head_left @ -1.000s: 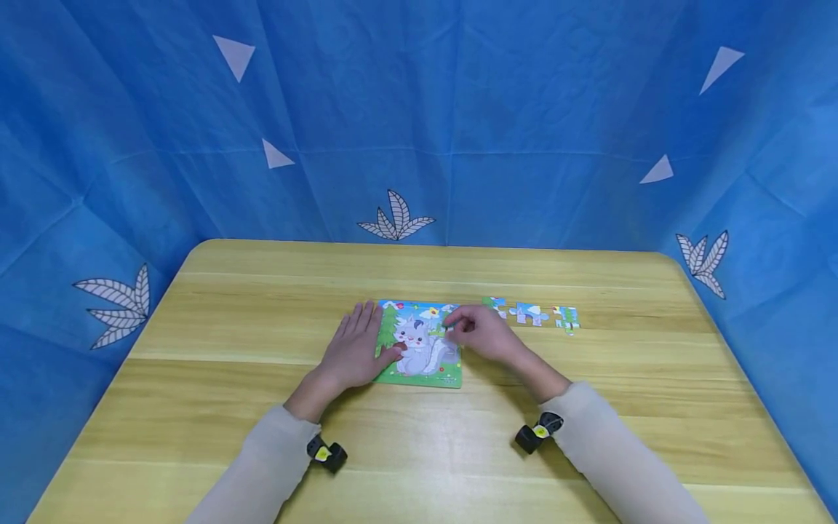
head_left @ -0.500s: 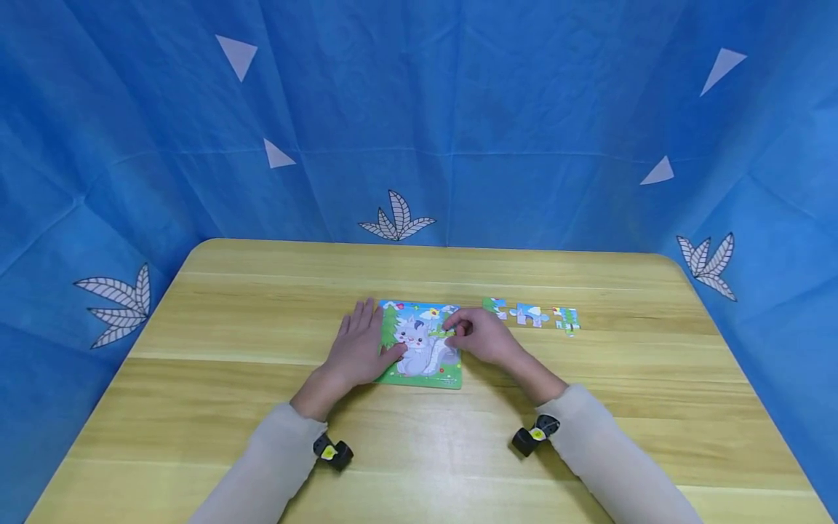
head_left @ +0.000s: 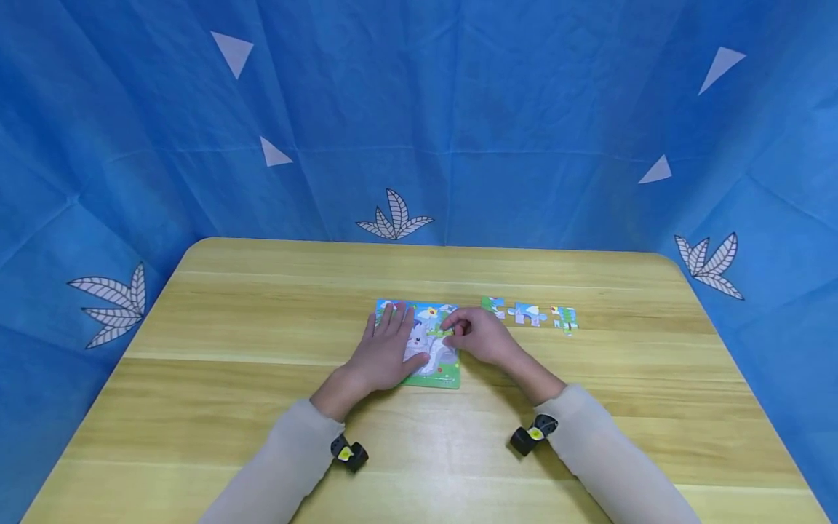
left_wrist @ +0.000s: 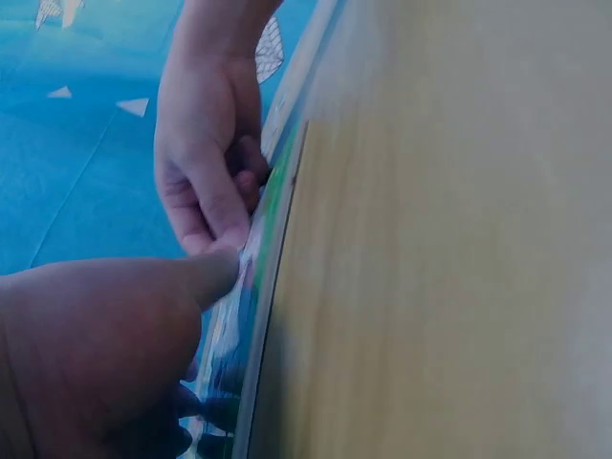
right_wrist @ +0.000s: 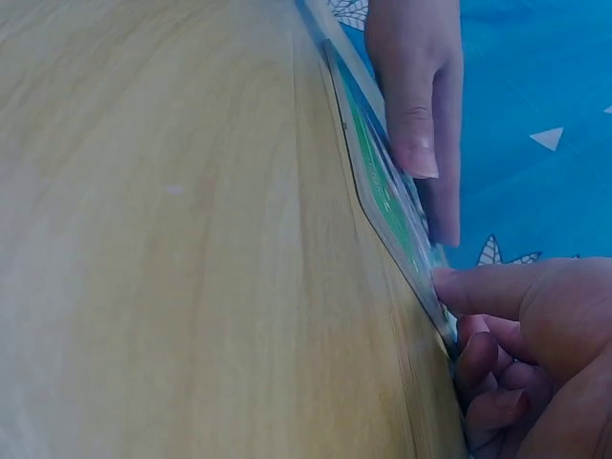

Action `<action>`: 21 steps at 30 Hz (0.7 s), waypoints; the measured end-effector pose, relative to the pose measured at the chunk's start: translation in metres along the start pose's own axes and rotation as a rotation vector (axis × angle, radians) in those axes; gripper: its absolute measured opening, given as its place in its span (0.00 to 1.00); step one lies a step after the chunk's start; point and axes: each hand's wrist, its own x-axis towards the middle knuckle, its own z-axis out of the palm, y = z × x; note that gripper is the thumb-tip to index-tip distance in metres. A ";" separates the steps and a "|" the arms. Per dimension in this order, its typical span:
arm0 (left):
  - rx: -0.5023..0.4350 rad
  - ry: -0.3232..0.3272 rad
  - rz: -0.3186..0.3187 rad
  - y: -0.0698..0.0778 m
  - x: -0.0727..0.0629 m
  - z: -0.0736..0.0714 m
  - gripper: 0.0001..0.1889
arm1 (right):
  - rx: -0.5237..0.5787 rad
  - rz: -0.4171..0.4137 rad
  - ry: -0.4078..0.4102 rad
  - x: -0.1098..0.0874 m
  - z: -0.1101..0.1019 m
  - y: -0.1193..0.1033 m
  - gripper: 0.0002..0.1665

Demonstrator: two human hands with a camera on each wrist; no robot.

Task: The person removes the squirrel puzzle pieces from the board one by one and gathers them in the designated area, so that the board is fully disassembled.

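Since it shifted rightward, the left hand (head_left: 388,352) hides more puzzle (head_left: 448,372)

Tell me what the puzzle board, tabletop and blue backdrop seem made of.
Puzzle board: perhaps cardboard or thin wood, smoothly printed; flat, pale edge.
Tabletop: wood or laminate, satin; visible grain, soft glare.
Blue backdrop: probably cloth, fairly matte; folds and creases.

There are two hands (head_left: 385,353), one table (head_left: 445,451), one puzzle board (head_left: 435,372), three loose pieces (head_left: 527,314), two wrist cameras (head_left: 524,441), four white triangles (head_left: 722,69) and three leaf drawings (head_left: 397,217).
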 end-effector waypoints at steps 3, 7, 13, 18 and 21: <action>0.036 -0.028 0.008 0.005 -0.005 0.001 0.44 | -0.006 0.006 0.003 0.000 -0.001 -0.001 0.07; 0.048 -0.036 0.022 0.010 -0.009 0.001 0.43 | -0.013 0.006 0.007 0.000 -0.002 -0.003 0.06; 0.048 -0.041 0.024 0.010 -0.009 0.004 0.42 | -0.022 0.007 0.003 0.000 -0.002 -0.003 0.06; 0.042 -0.044 0.029 0.008 -0.009 0.006 0.42 | -0.040 0.009 0.011 -0.001 -0.001 -0.002 0.07; 0.035 -0.049 0.027 0.008 -0.009 0.005 0.42 | -0.040 0.002 0.014 -0.001 -0.002 -0.002 0.07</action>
